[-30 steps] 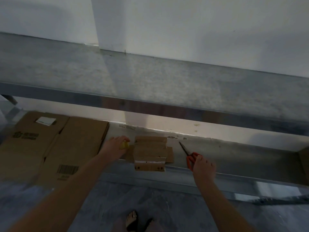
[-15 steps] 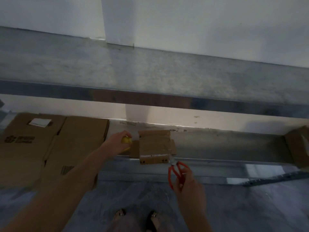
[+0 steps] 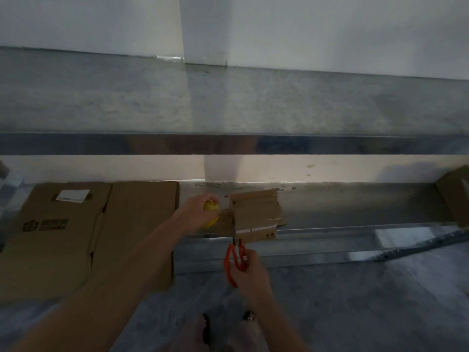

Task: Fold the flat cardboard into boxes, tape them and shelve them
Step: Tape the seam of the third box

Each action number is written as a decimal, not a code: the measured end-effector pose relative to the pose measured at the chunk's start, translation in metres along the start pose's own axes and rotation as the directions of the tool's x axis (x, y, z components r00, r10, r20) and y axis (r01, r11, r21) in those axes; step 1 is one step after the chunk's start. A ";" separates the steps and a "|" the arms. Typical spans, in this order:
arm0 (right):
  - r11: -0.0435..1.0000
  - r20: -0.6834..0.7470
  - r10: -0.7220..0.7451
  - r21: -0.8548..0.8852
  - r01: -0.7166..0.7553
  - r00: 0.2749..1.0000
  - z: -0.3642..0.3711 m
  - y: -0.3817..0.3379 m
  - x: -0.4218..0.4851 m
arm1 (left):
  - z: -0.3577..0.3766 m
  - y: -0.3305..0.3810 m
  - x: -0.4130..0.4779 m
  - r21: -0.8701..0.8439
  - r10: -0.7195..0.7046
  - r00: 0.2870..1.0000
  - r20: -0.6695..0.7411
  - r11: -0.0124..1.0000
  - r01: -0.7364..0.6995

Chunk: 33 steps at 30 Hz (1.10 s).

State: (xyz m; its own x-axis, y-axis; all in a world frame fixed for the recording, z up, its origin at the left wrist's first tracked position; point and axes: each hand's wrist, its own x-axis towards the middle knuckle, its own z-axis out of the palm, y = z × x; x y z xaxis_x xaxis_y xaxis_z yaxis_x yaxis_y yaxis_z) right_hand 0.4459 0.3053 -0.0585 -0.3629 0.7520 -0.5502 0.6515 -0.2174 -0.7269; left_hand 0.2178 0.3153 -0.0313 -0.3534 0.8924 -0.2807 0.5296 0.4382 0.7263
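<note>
At six o'clock, nearest the camera, the person's sandalled feet (image 3: 250,315) stand on the grey floor (image 3: 355,301). Just above them the right hand (image 3: 250,273) is curled through the orange handles of a pair of scissors (image 3: 234,257). The blades point toward twelve o'clock and meet the near left corner of the small cardboard box (image 3: 256,214); whether they are parted is too dim to tell.

That box, partly folded with a pale strip across its front, sits on the lower metal shelf (image 3: 355,212) at the view's centre. At its nine o'clock the left hand (image 3: 196,212) is clenched around a yellow object (image 3: 211,206), which lies just beside the box; what it is cannot be made out.

Farther toward nine o'clock the flat cardboard (image 3: 76,237) lies spread on the same shelf, its near edge hanging past the front lip, with a white label (image 3: 72,195) near its far edge. At three o'clock another brown box (image 3: 454,196) sits at the shelf's end. Beyond, toward twelve, the upper shelf (image 3: 253,105) runs across, and a white wall (image 3: 304,29) rises behind it.
</note>
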 end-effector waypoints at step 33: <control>0.998 0.009 0.039 0.057 -0.039 0.999 -0.007 -0.017 0.045 | -0.004 -0.004 0.011 0.026 0.072 0.993 0.094 0.997 -0.075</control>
State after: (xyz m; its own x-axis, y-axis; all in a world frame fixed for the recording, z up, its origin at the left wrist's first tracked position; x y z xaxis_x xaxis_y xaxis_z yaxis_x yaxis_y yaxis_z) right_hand 0.4235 0.3476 -0.0684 -0.3434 0.7374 -0.5817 0.6264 -0.2817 -0.7268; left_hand 0.2085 0.3231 -0.0351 -0.2406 0.9277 -0.2854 0.5747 0.3731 0.7284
